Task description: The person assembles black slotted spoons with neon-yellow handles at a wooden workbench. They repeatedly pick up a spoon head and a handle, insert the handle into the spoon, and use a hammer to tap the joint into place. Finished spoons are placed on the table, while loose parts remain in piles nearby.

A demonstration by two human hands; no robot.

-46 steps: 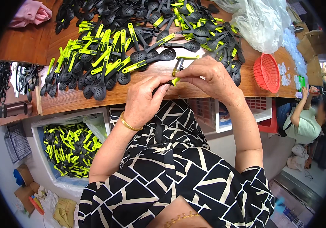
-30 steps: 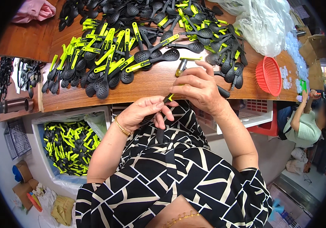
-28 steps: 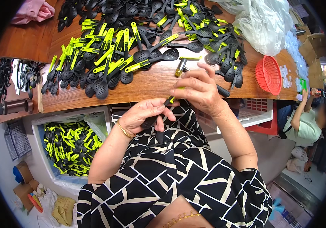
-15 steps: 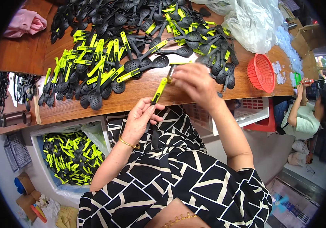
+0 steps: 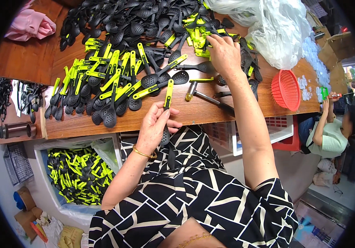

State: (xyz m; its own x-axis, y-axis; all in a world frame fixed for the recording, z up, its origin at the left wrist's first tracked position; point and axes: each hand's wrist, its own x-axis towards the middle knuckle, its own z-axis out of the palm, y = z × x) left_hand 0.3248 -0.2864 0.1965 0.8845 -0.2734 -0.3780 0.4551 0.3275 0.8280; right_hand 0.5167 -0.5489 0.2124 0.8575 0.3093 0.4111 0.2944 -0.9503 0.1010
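My left hand (image 5: 154, 128) is closed on a perforated spoon (image 5: 169, 93), its lime-green handle pointing up and its black holed bowl hanging below my fingers. My right hand (image 5: 224, 56) reaches far forward over a heap of lime-green handle pieces (image 5: 194, 35); its fingers are bent and slightly apart, with the tips at the pieces. Beneath my right forearm lies a small hammer (image 5: 204, 97) with a metal head and a dark grip. Left of it, black spoons with green handles (image 5: 117, 93) lie in an overlapping row.
Plain black spoons (image 5: 144, 16) are heaped at the back. A clear plastic bag (image 5: 272, 33) and a red basket (image 5: 285, 91) stand at the right. Below the table edge, a lined bin (image 5: 41, 165) holds many green-handled pieces. Another person (image 5: 330, 128) works at far right.
My right hand has let go of the hammer, now lying on the table, and has moved forward to the green pieces. My left hand still holds the spoon, now more upright.
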